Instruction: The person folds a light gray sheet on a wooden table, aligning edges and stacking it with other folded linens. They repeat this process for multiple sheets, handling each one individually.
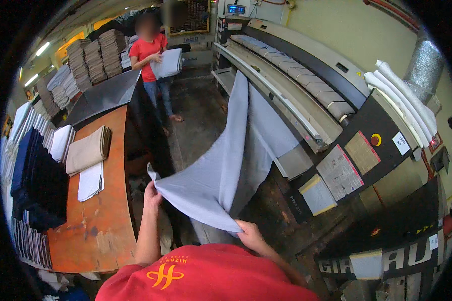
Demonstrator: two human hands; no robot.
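A large light grey-blue cloth [211, 165] stretches between my hands and runs away from me to the lower tray of a long ironing machine [286, 95]. One corner of it is gripped in my left hand [152, 194], and a small tip sticks up above the fingers. At the near right edge my right hand [248, 235] closes on the cloth. Between the hands the edge sags a little, and a long fold rises toward the machine. Part of the cloth hangs down in front of the machine's tray.
At left stands a wooden table [103, 231] with folded beige cloths [88, 150], white sheets [91, 183] and a dark blue stack [37, 185]. A co-worker [148, 55] in a red shirt holds a folded light cloth [168, 64]. White cloths [399, 103] drape over the machine's end.
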